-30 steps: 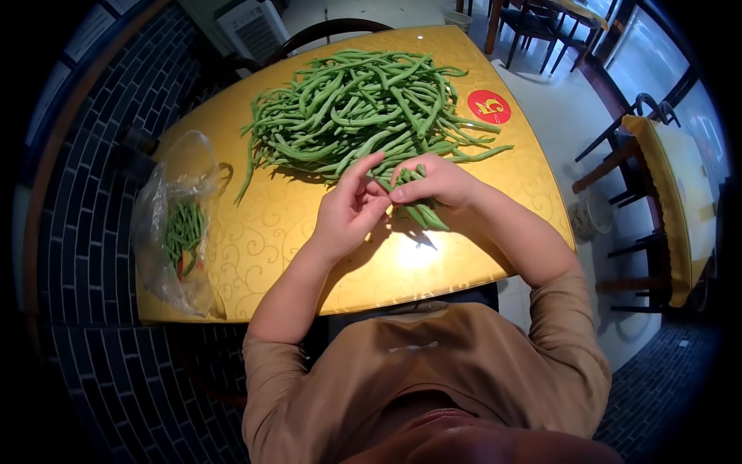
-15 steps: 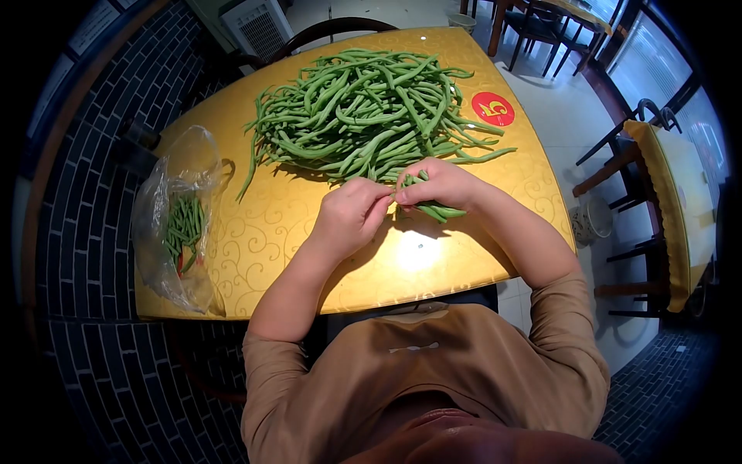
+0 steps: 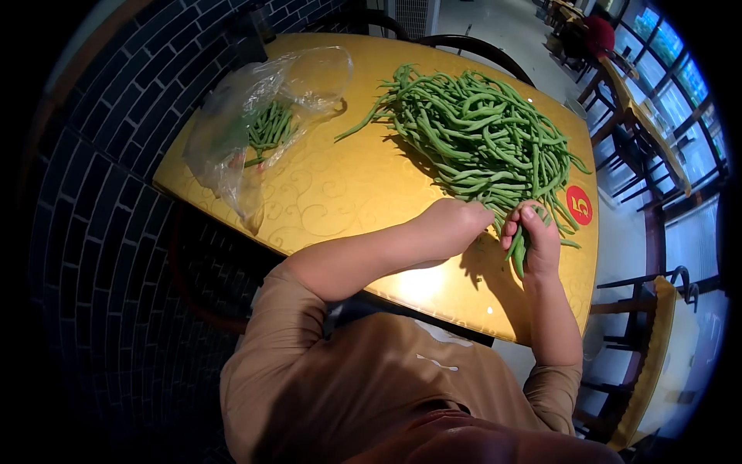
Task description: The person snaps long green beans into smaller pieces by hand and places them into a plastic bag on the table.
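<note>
A large heap of long green beans (image 3: 487,127) lies on the yellow table (image 3: 325,201). My left hand (image 3: 457,224) is closed at the near edge of the heap, its fingertips turned away, so what it pinches is hidden. Just to its right, my right hand (image 3: 535,236) is wrapped round several green bean pieces (image 3: 518,254), whose ends stick out below the fingers. A clear plastic bag (image 3: 232,158) at the table's left holds short bean pieces (image 3: 270,127).
A round red sticker (image 3: 578,205) marked 5 is on the table's right side. Dark chairs (image 3: 479,50) stand behind the table. A dark brick wall (image 3: 100,201) runs along the left. A person in red (image 3: 598,35) is far off at upper right.
The view has swung, so the table and bag appear turned and farther right. My hands have moved slightly apart, and my right hand still holds the bean pieces.
</note>
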Demonstrator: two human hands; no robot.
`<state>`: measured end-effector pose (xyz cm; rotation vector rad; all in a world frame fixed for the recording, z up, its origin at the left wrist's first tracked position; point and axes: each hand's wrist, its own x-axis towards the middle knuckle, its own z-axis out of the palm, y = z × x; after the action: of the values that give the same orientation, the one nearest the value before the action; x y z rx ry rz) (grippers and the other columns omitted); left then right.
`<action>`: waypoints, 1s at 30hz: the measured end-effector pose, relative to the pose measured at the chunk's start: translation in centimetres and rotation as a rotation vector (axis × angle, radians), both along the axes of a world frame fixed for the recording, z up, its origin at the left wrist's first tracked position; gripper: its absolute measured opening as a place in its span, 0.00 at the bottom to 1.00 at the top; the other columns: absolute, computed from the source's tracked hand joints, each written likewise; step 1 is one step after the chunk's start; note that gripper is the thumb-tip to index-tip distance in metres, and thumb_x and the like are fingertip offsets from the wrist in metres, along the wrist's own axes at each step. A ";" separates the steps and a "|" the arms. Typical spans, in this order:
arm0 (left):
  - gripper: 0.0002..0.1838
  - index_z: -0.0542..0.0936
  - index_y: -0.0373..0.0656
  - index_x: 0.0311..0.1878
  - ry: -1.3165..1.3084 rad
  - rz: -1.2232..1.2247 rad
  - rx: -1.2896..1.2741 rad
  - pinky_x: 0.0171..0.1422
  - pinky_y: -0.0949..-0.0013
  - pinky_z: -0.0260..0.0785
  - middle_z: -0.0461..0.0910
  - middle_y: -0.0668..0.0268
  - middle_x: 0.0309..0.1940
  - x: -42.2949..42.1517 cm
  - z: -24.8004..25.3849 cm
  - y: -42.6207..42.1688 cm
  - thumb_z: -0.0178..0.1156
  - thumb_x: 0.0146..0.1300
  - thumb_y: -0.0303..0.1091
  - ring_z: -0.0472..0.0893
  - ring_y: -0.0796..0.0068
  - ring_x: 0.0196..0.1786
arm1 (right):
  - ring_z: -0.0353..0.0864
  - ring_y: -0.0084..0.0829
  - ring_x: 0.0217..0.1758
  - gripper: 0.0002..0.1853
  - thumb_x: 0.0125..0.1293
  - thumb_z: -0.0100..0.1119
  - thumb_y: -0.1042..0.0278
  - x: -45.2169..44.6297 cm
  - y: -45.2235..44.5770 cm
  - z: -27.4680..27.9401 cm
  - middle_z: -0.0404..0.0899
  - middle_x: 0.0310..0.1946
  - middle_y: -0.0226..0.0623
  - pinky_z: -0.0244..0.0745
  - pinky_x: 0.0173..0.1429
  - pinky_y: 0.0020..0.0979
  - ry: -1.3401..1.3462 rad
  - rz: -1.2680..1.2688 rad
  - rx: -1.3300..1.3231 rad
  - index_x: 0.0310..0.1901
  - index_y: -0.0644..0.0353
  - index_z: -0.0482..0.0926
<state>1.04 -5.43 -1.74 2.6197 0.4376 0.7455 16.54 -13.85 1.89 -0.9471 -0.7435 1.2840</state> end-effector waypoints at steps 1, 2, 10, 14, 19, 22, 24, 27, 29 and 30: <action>0.02 0.73 0.42 0.32 0.039 -0.007 -0.012 0.35 0.62 0.71 0.75 0.62 0.27 -0.1 0.0 -0.1 0.54 0.55 0.28 0.77 0.59 0.30 | 0.73 0.28 0.18 0.08 0.61 0.55 0.67 -0.5 0.2 0.7 0.73 0.21 0.38 0.71 0.23 0.24 -0.006 0.042 -0.020 0.34 0.62 0.71; 0.02 0.73 0.43 0.32 0.019 -0.037 -0.230 0.35 0.62 0.71 0.76 0.62 0.27 -0.2 0.0 -0.4 0.53 0.55 0.28 0.77 0.59 0.31 | 0.73 0.28 0.18 0.08 0.61 0.55 0.67 -1.0 0.4 1.3 0.73 0.21 0.37 0.71 0.23 0.25 -0.008 0.081 -0.040 0.35 0.63 0.71; 0.11 0.71 0.41 0.46 0.270 0.036 -0.686 0.39 0.61 0.69 0.75 0.53 0.35 0.1 -0.3 -1.1 0.45 0.61 0.29 0.77 0.57 0.38 | 0.74 0.23 0.21 0.11 0.58 0.56 0.75 -7.6 10.1 4.7 0.72 0.20 0.31 0.69 0.21 0.21 -0.211 0.448 -0.403 0.43 0.61 0.70; 0.12 0.72 0.38 0.47 0.106 -0.036 -0.313 0.45 0.60 0.67 0.76 0.51 0.40 0.1 -0.2 -0.9 0.44 0.64 0.32 0.76 0.55 0.43 | 0.79 0.32 0.26 0.10 0.59 0.54 0.77 -13.8 17.7 1.6 0.76 0.24 0.41 0.75 0.25 0.28 -0.227 0.710 -0.484 0.42 0.65 0.69; 0.14 0.73 0.37 0.48 -0.177 -0.156 -0.324 0.56 0.61 0.63 0.75 0.52 0.47 0.6 -0.8 -0.3 0.45 0.65 0.34 0.73 0.56 0.52 | 0.77 0.41 0.40 0.22 0.58 0.58 0.67 -23.7 24.6 3.8 0.74 0.42 0.52 0.78 0.36 0.38 -0.325 0.571 -0.235 0.49 0.73 0.66; 0.14 0.73 0.38 0.48 -0.224 -0.127 -0.370 0.57 0.62 0.63 0.74 0.53 0.49 0.3 -1.1 -0.1 0.45 0.64 0.33 0.72 0.57 0.54 | 0.71 0.41 0.57 0.29 0.58 0.58 0.67 -24.0 23.3 5.3 0.69 0.54 0.54 0.75 0.51 0.37 -0.725 0.518 -0.172 0.59 0.72 0.62; 0.14 0.73 0.38 0.49 -0.094 -0.041 -0.262 0.57 0.62 0.63 0.74 0.54 0.50 0.0 0.6 -0.1 0.45 0.64 0.33 0.72 0.57 0.54 | 0.67 0.39 0.62 0.32 0.58 0.58 0.68 -20.3 21.0 5.1 0.66 0.58 0.53 0.72 0.56 0.35 -0.874 0.570 -0.051 0.62 0.70 0.59; 0.12 0.74 0.39 0.44 0.277 0.022 -0.472 0.53 0.60 0.66 0.76 0.52 0.43 0.0 2.1 0.0 0.45 0.63 0.32 0.75 0.55 0.48 | 0.71 0.33 0.58 0.24 0.60 0.56 0.72 -12.9 17.7 4.0 0.71 0.55 0.45 0.70 0.56 0.28 -0.965 0.556 0.210 0.58 0.67 0.66; 0.08 0.74 0.38 0.37 0.211 -0.006 -0.384 0.46 0.58 0.69 0.77 0.53 0.38 -0.8 1.7 0.2 0.49 0.59 0.31 0.77 0.54 0.42 | 0.75 0.28 0.52 0.18 0.61 0.54 0.75 -7.9 13.8 6.2 0.75 0.49 0.40 0.71 0.54 0.25 -1.046 0.446 0.236 0.53 0.66 0.72; 0.06 0.74 0.38 0.34 0.179 -0.076 -0.039 0.41 0.57 0.70 0.76 0.55 0.35 -0.2 -0.1 0.7 0.51 0.56 0.30 0.77 0.54 0.38 | 0.77 0.26 0.48 0.15 0.61 0.53 0.76 -5.3 12.0 7.0 0.78 0.46 0.37 0.71 0.52 0.25 -1.063 0.362 0.203 0.50 0.65 0.74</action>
<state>0.80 -4.74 -1.88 2.6607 0.3949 0.4762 11.20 -1.86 8.84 -1.3558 -1.8950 0.9015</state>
